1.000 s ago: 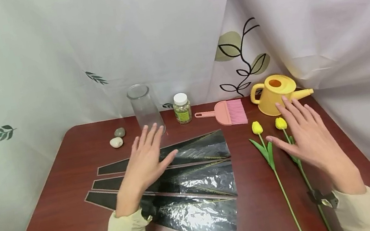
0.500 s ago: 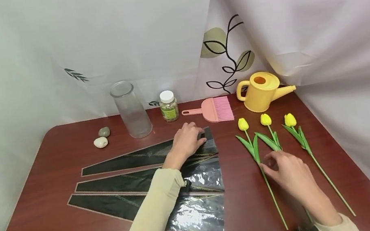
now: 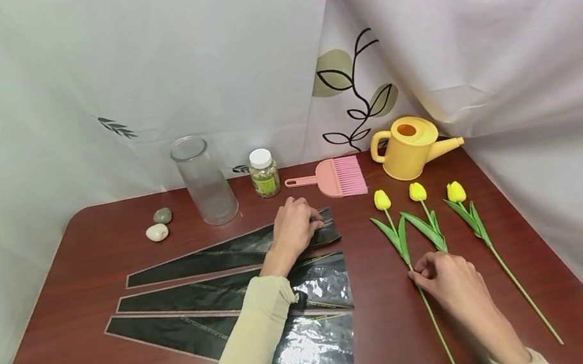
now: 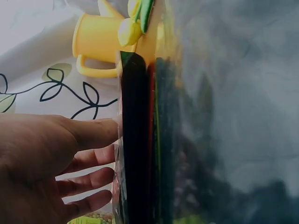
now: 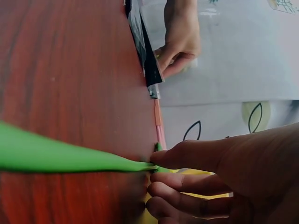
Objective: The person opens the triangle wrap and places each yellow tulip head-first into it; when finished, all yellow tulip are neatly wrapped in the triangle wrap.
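Observation:
My left hand [image 3: 292, 227] pinches the wide end of the farthest black-and-clear flower sleeve [image 3: 194, 263]; its edge bends up a little. In the left wrist view the thumb and fingers meet the sleeve's side [image 4: 135, 140]. Two more tapered sleeves lie nearer, the middle one [image 3: 183, 295] and the front one [image 3: 320, 343], partly under my left forearm. My right hand [image 3: 456, 283] pinches the green stem of the leftmost yellow tulip [image 3: 382, 200] below its leaves. The middle tulip [image 3: 417, 192] has its lower stem hidden by that hand. A third tulip [image 3: 455, 192] lies to the right.
Along the back stand a clear glass vase [image 3: 207, 187], a white-capped jar [image 3: 265, 177] and a yellow watering can [image 3: 406, 152]. A pink brush with dustpan [image 3: 332, 178] lies between jar and can. Two stones, grey [image 3: 162, 216] and white [image 3: 157, 233], sit at left.
Both hands were spread open above the table a second ago. My left hand has moved right onto the far sleeve and bent its edge up; my right hand has come down to the left tulip's stem.

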A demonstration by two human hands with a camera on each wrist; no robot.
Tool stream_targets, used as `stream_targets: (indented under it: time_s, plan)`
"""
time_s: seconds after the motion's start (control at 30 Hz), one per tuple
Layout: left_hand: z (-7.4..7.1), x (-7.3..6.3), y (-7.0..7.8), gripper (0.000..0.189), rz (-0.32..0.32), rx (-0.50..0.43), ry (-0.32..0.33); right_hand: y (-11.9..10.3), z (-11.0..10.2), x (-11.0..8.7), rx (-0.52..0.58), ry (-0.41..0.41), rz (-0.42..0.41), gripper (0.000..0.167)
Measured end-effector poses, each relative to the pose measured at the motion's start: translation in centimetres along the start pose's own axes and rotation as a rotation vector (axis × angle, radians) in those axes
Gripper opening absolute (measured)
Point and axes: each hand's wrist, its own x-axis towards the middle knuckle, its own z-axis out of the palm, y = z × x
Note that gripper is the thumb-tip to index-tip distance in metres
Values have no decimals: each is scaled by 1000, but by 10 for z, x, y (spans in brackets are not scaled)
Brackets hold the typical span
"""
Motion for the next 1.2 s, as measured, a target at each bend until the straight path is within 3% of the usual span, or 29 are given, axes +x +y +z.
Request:
stream_targets:
  time_s: [0.33,0.67,0.97,1.1,1.2]
  plan:
    - [-5,-5,-2,5,17,-79,108,-1,10,2,43,59,59,16]
    - [-4,-3,-2,4,43,-96,121,2,16,4,123,242,-34,10]
    - [-6,-3,-4,4,43,-101,138,-1,12,6,150,266,-17,8]
    - [-5,-3,-3,4,43,-103,132,-3,4,8,305,191,56,7]
    - [-5,-3,-2,5,47,-104,129,-4,-5,14,619,85,128,18]
